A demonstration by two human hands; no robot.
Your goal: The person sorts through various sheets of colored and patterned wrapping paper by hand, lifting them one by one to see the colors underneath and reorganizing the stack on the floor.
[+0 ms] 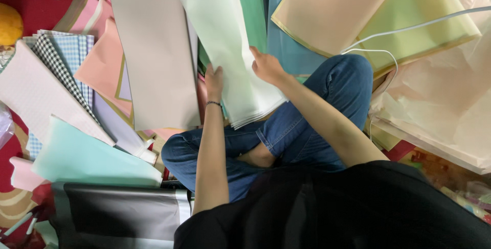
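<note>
Both hands, left (214,81) and right (266,66), seemingly grip pale-green sheets (230,49)

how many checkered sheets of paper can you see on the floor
2, side by side at upper left: a black-and-white checkered sheet and a blue checkered sheet. Overlapping sheets may hide others.

Black short-sleeved top (332,208); blue jeans (307,126); thin dark bracelet (213,103) on the left wrist.
</note>
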